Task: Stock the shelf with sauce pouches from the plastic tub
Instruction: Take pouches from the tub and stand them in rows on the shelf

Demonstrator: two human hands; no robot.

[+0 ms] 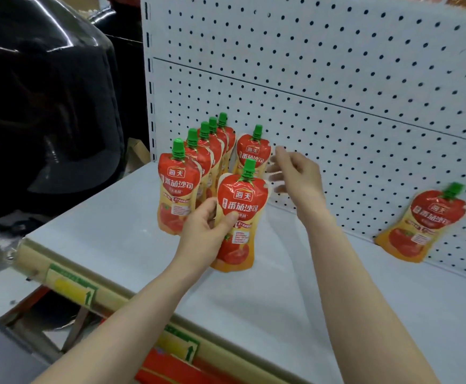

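Left hand (pixel 202 231) covers pouch (pixel 240 217) edge

Around my shelf: black wrap, pegboard, price strips.

To my left bulges a glossy black plastic-wrapped mass (pixel 46 106). Ahead of me rises a white pegboard back panel (pixel 337 79). Below me, yellow-and-green label strips (pixel 72 288) sit on the beige front rail (pixel 121 297).

Both bare forearms extended forward, left hand gripping, right hand free.
Left hand (pixel 204 231): forearm enters from near left, thumb across the front of a held sauce pouch (pixel 240 217), fingers (pixel 198 210) wrapped behind its left edge. Right hand (pixel 295 173): farther, forearm from near right, wrist bent, fingers spread loosely leftward, motion-blurred, holding nothing.
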